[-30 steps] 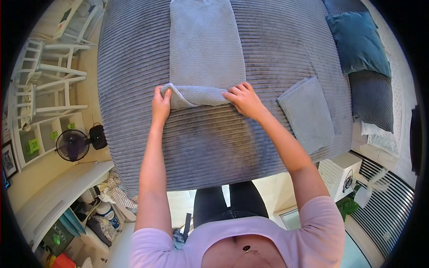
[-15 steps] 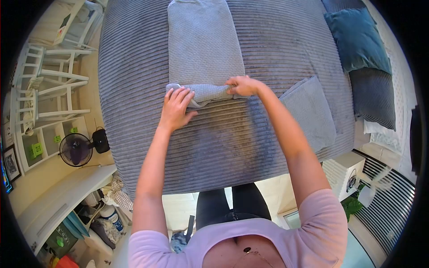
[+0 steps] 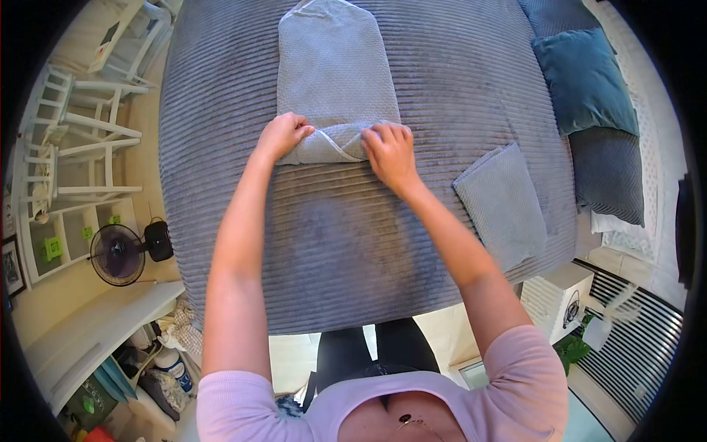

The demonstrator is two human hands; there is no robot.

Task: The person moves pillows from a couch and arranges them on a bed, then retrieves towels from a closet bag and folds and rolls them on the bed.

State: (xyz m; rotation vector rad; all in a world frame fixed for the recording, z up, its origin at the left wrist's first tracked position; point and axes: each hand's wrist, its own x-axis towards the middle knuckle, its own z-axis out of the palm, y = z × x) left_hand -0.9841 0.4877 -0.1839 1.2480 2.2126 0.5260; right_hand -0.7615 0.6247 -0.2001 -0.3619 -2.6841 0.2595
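I have both hands on the grey towel (image 3: 335, 70), which lies lengthwise on the bed (image 3: 346, 250), reaching from the upper edge of my view down to the middle of the ribbed grey cover. Its near end is turned back on itself in a thick fold (image 3: 320, 147), with a pale trim crossing the fold on a slant.

My left hand (image 3: 283, 138) comes in over the left end of the fold, its fingers narrow, thumb and fingertips pinching the fabric beside the trim. My right hand (image 3: 392, 156) is at the right end, fingers bent and touching the fold; they hide the spot beneath, so I cannot tell whether they are closed on the fabric. Between the two hands a short stretch of the fold shows.

The far end of the towel tapers, with its corners slanting inward. To the right, well apart from the towel, I see a folded cloth (image 3: 503, 206) of similar grey, lying flat and slightly askew near the bed's near right corner. Further up, along the right edge of the bed, a teal pillow (image 3: 589, 82) partly covers a dark grey pillow (image 3: 610, 177). Off the left side stands a black fan (image 3: 118, 254).
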